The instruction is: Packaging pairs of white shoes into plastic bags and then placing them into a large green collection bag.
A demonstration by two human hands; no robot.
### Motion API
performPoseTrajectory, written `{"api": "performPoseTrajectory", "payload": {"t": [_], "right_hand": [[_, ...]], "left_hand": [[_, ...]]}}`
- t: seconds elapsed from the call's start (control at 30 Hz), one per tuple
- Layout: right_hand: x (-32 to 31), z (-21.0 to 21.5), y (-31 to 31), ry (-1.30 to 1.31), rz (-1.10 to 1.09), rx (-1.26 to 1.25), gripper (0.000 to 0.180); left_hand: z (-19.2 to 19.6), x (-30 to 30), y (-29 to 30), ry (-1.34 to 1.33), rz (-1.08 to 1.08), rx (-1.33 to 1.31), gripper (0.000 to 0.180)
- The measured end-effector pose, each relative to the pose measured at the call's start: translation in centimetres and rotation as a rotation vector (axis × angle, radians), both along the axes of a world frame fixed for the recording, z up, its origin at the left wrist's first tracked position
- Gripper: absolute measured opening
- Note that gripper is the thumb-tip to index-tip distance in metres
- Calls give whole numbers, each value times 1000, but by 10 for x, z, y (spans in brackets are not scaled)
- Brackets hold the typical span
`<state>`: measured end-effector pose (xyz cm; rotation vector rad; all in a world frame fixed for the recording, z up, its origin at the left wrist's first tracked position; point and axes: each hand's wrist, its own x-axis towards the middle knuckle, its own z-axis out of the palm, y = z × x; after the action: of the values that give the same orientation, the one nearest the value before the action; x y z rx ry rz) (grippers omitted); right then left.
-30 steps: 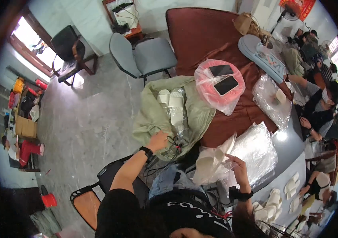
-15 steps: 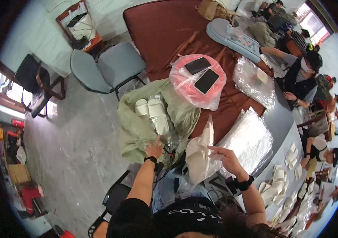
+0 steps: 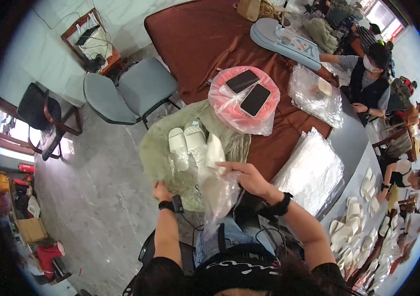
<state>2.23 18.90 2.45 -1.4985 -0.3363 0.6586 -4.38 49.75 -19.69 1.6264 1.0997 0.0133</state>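
Note:
My right hand [image 3: 249, 178] pinches the upper part of a clear plastic bag with white slippers [image 3: 216, 193] in it, held upright over my lap. Beyond it a pale green woven sack [image 3: 156, 143] lies open. White slippers [image 3: 178, 142] in clear wrapping rest in the sack, partly covered by the bag in front. At the sack's near left edge is my left hand [image 3: 162, 191], its fingers closed on the green fabric. Both my wrists wear black bands.
Two phones [image 3: 255, 99] lie on a pink plastic-covered round thing [image 3: 219, 106] on the brown cloth [image 3: 190, 49]. A stack of clear plastic bags [image 3: 311, 170] sits at right, near loose white slippers [image 3: 350, 224]. A grey chair [image 3: 146, 89] stands left. Co-workers [image 3: 367, 84] sit at right.
My right hand has carried the bagged slippers left, in front of the sack. My left hand has moved left and down, from beside the slippers to the sack's edge.

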Motion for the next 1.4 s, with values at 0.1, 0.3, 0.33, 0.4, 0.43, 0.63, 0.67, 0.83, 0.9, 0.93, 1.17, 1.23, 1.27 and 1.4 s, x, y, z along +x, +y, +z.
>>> {"api": "performPoseTrajectory", "payload": {"t": [0.1, 0.3, 0.33, 0.4, 0.43, 0.63, 0.67, 0.83, 0.9, 0.93, 1.17, 1.23, 1.27, 1.4], "right_hand": [[5, -13, 27, -44, -5, 99, 21], [-10, -119, 30, -426, -168, -381, 44], [-20, -137, 27, -428, -172, -376, 44], [-35, -157, 17, -349, 57, -563, 41], [-36, -164, 13, -442, 329, -746, 39], [-61, -165, -11, -102, 345, -723, 32], [-63, -166, -17, -68, 360, -717, 33], [-84, -187, -93, -73, 177, -748, 34], [-91, -191, -120, -85, 106, -798, 33], [-95, -191, -132, -92, 78, -817, 33], [-149, -173, -217, 134, -329, -731, 30], [-174, -162, -236, 378, -520, -596, 30], [-167, -156, -229, 349, -469, -570, 30], [-191, -151, -251, 441, -590, -382, 27]], "left_hand": [[20, -21, 21, -251, 511, -232, 36], [6, -41, 124, 156, -655, 869, 64], [6, -36, 134, 226, -674, 794, 70], [8, -25, 133, 281, -712, 718, 76], [9, -20, 127, 369, -772, 793, 71], [13, 4, 44, 205, -795, 689, 34], [13, 12, 33, -119, -205, -36, 30], [53, 43, -37, 195, -772, 107, 31], [67, 50, -45, 310, -852, 203, 27], [38, 56, -25, 203, -892, 373, 27], [-33, 73, -25, 57, -411, 124, 39], [-31, 78, -47, 125, -321, 81, 44], [-54, 73, 0, 92, -367, 195, 48], [-78, 71, 31, 249, -629, 386, 49]]}}
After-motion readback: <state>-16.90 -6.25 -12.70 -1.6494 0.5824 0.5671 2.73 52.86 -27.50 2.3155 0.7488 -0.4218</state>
